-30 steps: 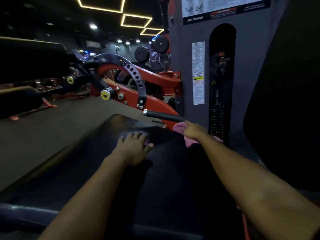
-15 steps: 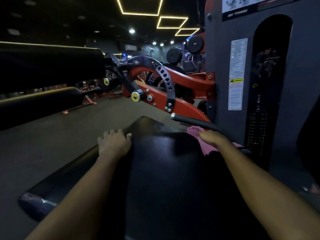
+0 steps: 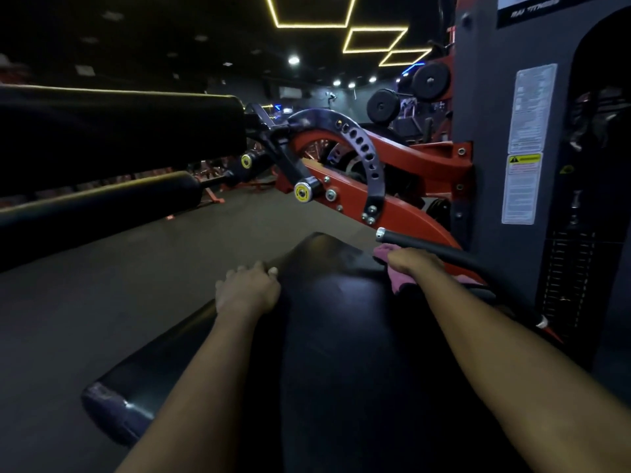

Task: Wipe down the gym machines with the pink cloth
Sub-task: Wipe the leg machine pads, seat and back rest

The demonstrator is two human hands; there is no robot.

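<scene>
A black padded seat [image 3: 327,336] of a red and grey gym machine stretches away from me. My right hand [image 3: 415,264] holds the pink cloth [image 3: 397,281] against the seat's far right edge, just below a black handle bar [image 3: 420,245]. Part of the cloth is hidden under the hand. My left hand [image 3: 247,290] grips the seat's left edge, fingers curled over it.
The red lever arm [image 3: 403,216] with a perforated grey adjuster arc [image 3: 362,151] rises beyond the seat. A grey weight-stack tower [image 3: 495,131] stands at the right. Two black roller pads [image 3: 102,203] cross the left side. Dark floor [image 3: 102,302] lies to the left.
My left hand slid from the top of the seat to its left edge and curled over it. My right hand with the cloth stayed near the handle; the view turned left.
</scene>
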